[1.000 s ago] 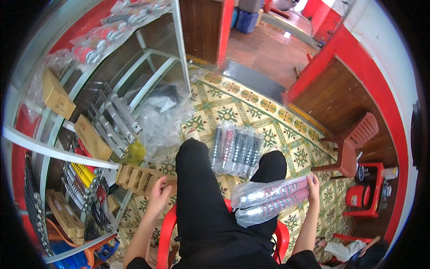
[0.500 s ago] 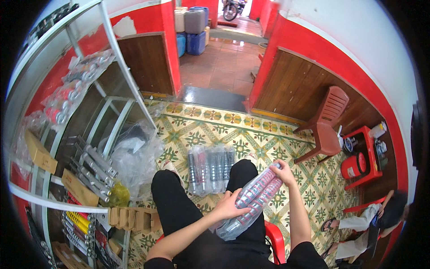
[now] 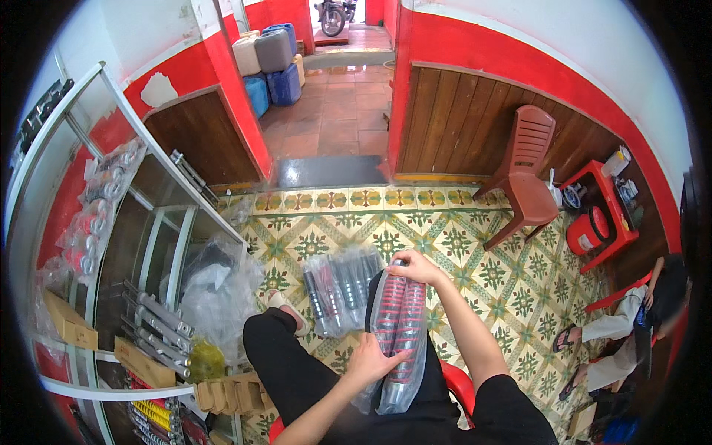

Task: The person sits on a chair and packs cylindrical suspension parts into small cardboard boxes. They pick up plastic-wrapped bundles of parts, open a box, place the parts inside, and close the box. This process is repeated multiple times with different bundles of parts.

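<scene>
A clear plastic bag with a pair of red-coiled shock absorbers (image 3: 409, 320) stands nearly upright over my right thigh. My right hand (image 3: 417, 268) is closed around its top end. Lower down, my left hand (image 3: 376, 359) grips the bag's left side, thumb across the coils. The bottom of the bag rests near my lap. On the tiled floor just past my knees lie several more bagged shock absorbers (image 3: 326, 295), dark ones and a red one, side by side.
A metal shelf (image 3: 122, 96) with shock absorbers and cardboard boxes (image 3: 230, 395) stands at left. Crumpled plastic (image 3: 215, 285) lies beside it. At right are a brown plastic chair (image 3: 525, 182), a red stool (image 3: 612, 237) and a seated person (image 3: 630, 319). Jugs (image 3: 278, 59) stand beyond the doorway.
The held bag has swung from a slant to nearly upright, with both hands still on it. My head view has shifted, and my left knee has moved lower, away from the floor bags.
</scene>
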A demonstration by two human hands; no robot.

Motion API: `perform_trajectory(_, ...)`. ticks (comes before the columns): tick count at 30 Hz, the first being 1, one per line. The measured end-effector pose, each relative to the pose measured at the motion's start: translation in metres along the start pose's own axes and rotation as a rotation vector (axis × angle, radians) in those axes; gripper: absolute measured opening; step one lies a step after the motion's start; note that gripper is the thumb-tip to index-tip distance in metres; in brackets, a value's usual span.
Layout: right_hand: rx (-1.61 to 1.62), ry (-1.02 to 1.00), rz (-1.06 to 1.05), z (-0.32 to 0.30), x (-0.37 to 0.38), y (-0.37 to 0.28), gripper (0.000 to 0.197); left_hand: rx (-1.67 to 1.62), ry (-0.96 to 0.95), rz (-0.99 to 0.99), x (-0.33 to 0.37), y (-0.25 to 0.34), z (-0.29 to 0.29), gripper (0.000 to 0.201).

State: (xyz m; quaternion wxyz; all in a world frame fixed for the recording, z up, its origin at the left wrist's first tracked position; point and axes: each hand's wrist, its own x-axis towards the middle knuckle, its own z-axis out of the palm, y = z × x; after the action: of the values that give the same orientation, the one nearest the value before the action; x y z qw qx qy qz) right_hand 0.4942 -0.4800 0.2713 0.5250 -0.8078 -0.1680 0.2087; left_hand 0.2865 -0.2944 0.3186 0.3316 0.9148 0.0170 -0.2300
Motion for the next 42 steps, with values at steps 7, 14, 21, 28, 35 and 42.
perform_trajectory(7,0.144,0.287,-0.016,0.013,-0.008,0.027,0.027,-0.056,0.133,0.064,-0.010,0.008,0.010,0.131)
perform_trajectory(14,-0.251,0.828,-0.045,0.023,-0.101,0.017,0.040,-0.095,0.028,0.029,-0.002,0.004,-0.004,0.125)
perform_trajectory(21,-0.152,0.019,0.560,0.069,-0.229,-0.004,0.034,-0.161,0.030,0.041,0.006,-0.021,0.001,0.128)
perform_trajectory(28,0.704,-0.064,0.857,0.130,-0.251,-0.059,0.034,-0.304,0.010,0.078,0.010,-0.034,0.001,0.126)
perform_trajectory(35,1.239,0.138,0.930,0.167,-0.209,-0.103,0.061,-0.517,0.085,0.181,0.032,-0.067,0.026,0.122)
perform_trajectory(42,1.233,0.186,0.770,0.199,-0.188,-0.105,0.061,-0.775,0.003,0.166,0.032,-0.073,0.023,0.107)
